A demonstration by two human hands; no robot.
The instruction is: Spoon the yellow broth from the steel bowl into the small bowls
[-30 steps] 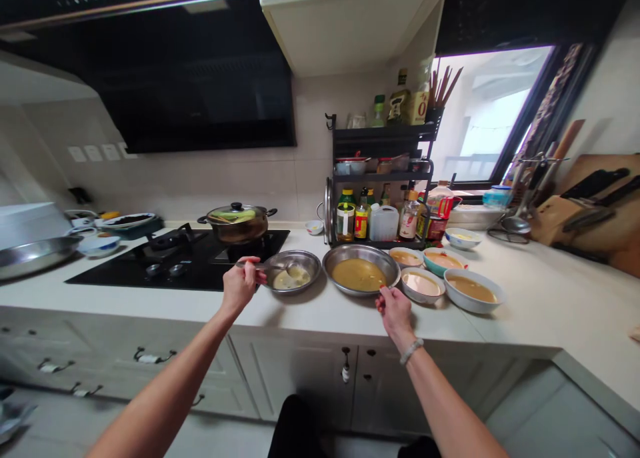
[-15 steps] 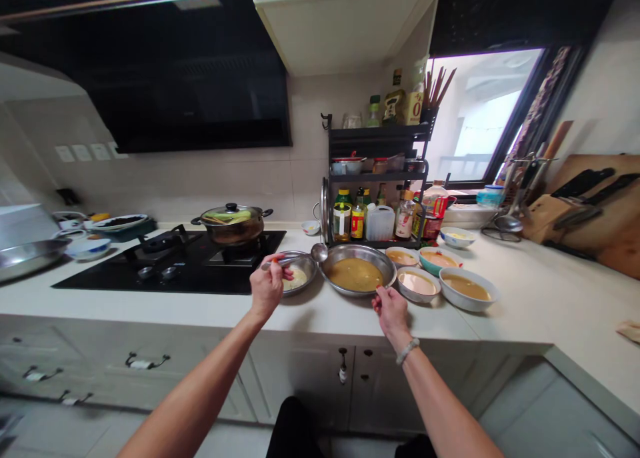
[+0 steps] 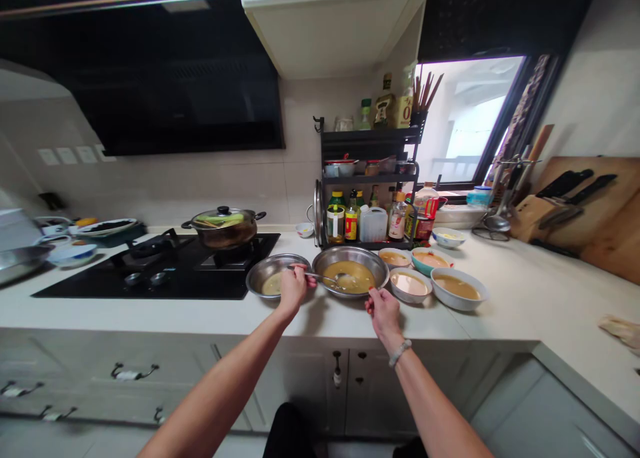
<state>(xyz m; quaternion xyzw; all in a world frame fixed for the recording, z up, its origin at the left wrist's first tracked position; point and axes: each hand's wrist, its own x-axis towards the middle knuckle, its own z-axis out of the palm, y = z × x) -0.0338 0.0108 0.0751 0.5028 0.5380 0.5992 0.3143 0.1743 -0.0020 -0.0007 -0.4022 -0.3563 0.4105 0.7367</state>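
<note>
The left hand (image 3: 294, 289) holds a ladle (image 3: 320, 276) in yellowish liquid (image 3: 361, 275).

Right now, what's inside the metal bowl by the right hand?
The bowl holds brownish liquid, hiding its bottom, and part of the ladle gripped by the left hand.

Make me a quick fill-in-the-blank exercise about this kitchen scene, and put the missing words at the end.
1. A ladle is held in the ____ hand.
2. A bracelet circles the ____ wrist.
3. The pot on the stove is covered by a ____.
4. Knife handles stick out of a wooden ____.

Missing words: left; right; lid; block.
</note>
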